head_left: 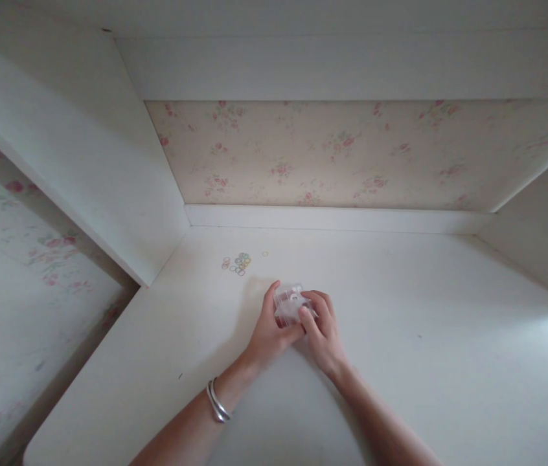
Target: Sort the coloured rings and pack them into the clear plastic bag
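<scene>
Both hands meet around a small clear plastic box (287,303) above the white desk. My left hand (274,327) is closed on the box's left side and underneath, its thumb along the near edge. Fingers of my right hand (321,327) are closed at the box's right side, thumb and fingertips on its top. White marks or a small white piece show on the box; I cannot make out what is inside. Beyond my left hand, several small coloured rings (241,260) lie in a loose cluster, with a yellowish ring (265,254) apart to the right.
The white desktop (424,285) stretches on both sides. A white side panel (89,149) rises at the left, and a shelf (327,68) runs overhead. Floral wallpaper (303,155) covers the back. A small dark sliver (180,375) lies left of my bracelet (217,401).
</scene>
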A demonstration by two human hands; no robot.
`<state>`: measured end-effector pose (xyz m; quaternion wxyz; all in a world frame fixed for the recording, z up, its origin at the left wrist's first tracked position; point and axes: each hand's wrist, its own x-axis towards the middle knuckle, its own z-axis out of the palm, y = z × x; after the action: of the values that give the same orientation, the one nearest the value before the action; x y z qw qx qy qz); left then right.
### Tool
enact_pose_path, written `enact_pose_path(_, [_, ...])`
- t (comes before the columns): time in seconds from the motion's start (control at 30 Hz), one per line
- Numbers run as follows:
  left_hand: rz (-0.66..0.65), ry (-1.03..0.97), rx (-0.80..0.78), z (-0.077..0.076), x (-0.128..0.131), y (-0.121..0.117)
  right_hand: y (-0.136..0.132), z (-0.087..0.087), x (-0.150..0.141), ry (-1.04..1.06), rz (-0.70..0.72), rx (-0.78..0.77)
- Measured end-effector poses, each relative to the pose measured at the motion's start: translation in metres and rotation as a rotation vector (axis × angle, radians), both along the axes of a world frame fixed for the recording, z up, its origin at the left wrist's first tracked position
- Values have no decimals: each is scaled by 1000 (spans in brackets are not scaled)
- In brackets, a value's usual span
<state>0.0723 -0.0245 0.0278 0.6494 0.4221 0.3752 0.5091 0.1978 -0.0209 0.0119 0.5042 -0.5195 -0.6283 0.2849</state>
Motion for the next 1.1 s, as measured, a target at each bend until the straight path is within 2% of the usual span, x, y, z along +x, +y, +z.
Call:
enact_pose_path(0.1, [-33, -68, -76, 5, -4, 1, 3, -5, 0, 132, -21, -39])
enact_pose_path(0.23, [-77, -208, -140, 5, -7, 2, 7, -13, -3, 324, 18, -132])
enact_pose_path(0.37, [-116, -325, -198, 3, -9, 3, 9, -17, -1, 316, 14, -174])
enact_pose_path(0.5, [-140, -372, -191, 3, -10, 4, 10, -20, 2, 344, 46, -204])
enact_pose_path(0.63, [-134, -342, -191, 3, -10, 3, 8, -16, 2, 406, 58, -215])
enact_pose_path(0.87, [-156, -221, -215, 8, -11, 0, 7, 1, 3, 522, 22, -351])
enact_pose_path(0.97, [-141, -185, -230, 7, -11, 0, 9, 0, 3, 521, 20, -388])
enact_pose_path(1.1, [-109, -131, -228, 4, -11, 2, 9, -3, 2, 491, 36, -358])
